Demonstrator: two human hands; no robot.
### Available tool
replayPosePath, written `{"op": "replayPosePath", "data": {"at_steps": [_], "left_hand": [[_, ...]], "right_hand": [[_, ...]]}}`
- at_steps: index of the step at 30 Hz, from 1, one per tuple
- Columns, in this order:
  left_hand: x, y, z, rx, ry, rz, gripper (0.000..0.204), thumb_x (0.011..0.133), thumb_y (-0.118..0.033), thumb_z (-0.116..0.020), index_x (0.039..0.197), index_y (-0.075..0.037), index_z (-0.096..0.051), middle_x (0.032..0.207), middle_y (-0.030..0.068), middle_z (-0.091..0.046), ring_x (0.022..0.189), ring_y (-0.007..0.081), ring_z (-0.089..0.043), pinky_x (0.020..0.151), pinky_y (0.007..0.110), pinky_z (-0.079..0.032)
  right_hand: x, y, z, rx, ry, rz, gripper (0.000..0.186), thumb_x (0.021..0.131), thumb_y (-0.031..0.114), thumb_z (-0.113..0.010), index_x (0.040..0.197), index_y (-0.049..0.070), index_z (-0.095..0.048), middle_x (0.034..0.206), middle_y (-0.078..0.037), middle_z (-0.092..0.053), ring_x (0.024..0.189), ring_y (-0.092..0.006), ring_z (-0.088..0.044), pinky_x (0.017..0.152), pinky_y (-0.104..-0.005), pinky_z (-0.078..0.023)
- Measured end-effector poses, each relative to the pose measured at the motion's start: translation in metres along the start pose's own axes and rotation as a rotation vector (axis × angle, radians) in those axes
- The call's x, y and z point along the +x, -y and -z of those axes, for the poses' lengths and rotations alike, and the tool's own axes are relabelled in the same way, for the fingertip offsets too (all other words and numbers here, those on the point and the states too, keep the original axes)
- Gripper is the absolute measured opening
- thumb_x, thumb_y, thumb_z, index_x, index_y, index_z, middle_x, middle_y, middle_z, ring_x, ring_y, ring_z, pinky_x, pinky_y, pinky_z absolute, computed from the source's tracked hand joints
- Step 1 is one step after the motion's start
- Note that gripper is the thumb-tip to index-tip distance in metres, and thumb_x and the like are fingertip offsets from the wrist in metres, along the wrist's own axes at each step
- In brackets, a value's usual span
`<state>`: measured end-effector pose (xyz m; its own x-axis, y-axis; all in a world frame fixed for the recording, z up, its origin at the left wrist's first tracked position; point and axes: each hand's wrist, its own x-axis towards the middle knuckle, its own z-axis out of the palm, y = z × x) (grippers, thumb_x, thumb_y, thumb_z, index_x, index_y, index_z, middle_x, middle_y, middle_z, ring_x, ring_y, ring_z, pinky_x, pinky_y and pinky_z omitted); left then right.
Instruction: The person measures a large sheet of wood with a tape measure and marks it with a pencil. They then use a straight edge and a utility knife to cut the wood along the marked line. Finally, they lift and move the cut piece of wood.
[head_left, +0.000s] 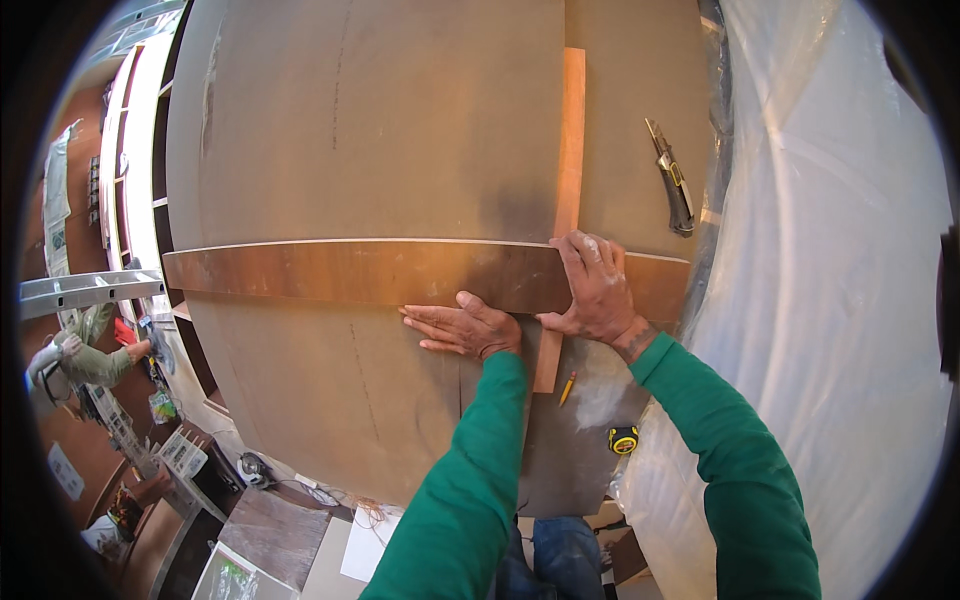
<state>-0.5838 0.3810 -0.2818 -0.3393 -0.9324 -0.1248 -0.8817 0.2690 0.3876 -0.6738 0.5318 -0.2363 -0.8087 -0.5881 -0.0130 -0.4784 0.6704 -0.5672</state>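
A long brown board strip [400, 270] with a pale far edge lies across a large grey-brown sheet [400, 130]. Crossing beneath it is a narrower reddish wooden strip [571, 130]. My left hand [465, 325] lies flat at the long strip's near edge, fingers stretched to the left and thumb raised towards the strip. Further right, my right hand [597, 285] spans the long strip where the two cross, thumb at the near edge and fingers over the far edge. A yellow pencil [568, 388] and a yellow-black tape measure [623, 440] are near my right forearm.
A utility knife [672, 180] with its blade out lies at the far right of the sheet. Translucent plastic sheeting [830, 250] hangs along the right. On the left are a metal ladder [90, 292], a power tool [253, 468] and another person in green trousers [95, 355].
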Motion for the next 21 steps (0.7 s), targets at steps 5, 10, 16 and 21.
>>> {"op": "replayPosePath", "data": {"at_steps": [5, 10, 16, 21], "left_hand": [[-0.0002, -0.0012, 0.0016, -0.007, 0.013, 0.002, 0.092, 0.104, -0.054, -0.028, 0.165, 0.008, 0.003, 0.174, 0.0271, -0.004, 0.163, 0.0383, -0.001, 0.129, 0.057, 0.006], [0.0011, -0.0013, 0.0006, 0.014, 0.013, 0.013, 0.092, 0.103, -0.050, -0.031, 0.164, 0.009, 0.004, 0.174, 0.0281, -0.003, 0.163, 0.0385, -0.001, 0.129, 0.056, 0.006], [-0.0002, -0.0058, 0.0014, 0.043, 0.023, 0.027, 0.089, 0.103, -0.044, -0.031, 0.163, 0.011, 0.005, 0.174, 0.0272, -0.002, 0.163, 0.0386, -0.001, 0.129, 0.056, 0.006], [-0.0010, -0.0065, 0.0022, 0.124, 0.042, 0.044, 0.087, 0.103, -0.041, -0.032, 0.163, 0.011, 0.006, 0.175, 0.0256, -0.001, 0.163, 0.0369, -0.001, 0.130, 0.054, 0.004]], "right_hand": [[-0.0002, -0.0021, 0.0003, -0.002, 0.004, 0.013, 0.103, 0.055, 0.043, -0.093, 0.141, 0.002, -0.054, 0.136, -0.016, -0.052, 0.128, -0.0338, -0.051, 0.109, -0.0512, -0.039], [0.0013, -0.0020, 0.0015, 0.004, -0.007, 0.032, 0.102, 0.054, 0.042, -0.093, 0.140, 0.003, -0.054, 0.135, -0.017, -0.053, 0.126, -0.0378, -0.052, 0.108, -0.0514, -0.042], [-0.0003, -0.0031, 0.0028, -0.003, 0.023, 0.016, 0.103, 0.054, 0.042, -0.093, 0.141, 0.003, -0.053, 0.136, -0.017, -0.053, 0.127, -0.0371, -0.052, 0.110, -0.0514, -0.040], [-0.0003, -0.0036, 0.0037, -0.014, 0.036, 0.015, 0.107, 0.054, 0.046, -0.093, 0.143, 0.003, -0.052, 0.136, -0.015, -0.053, 0.128, -0.0351, -0.051, 0.110, -0.0513, -0.040]]}}
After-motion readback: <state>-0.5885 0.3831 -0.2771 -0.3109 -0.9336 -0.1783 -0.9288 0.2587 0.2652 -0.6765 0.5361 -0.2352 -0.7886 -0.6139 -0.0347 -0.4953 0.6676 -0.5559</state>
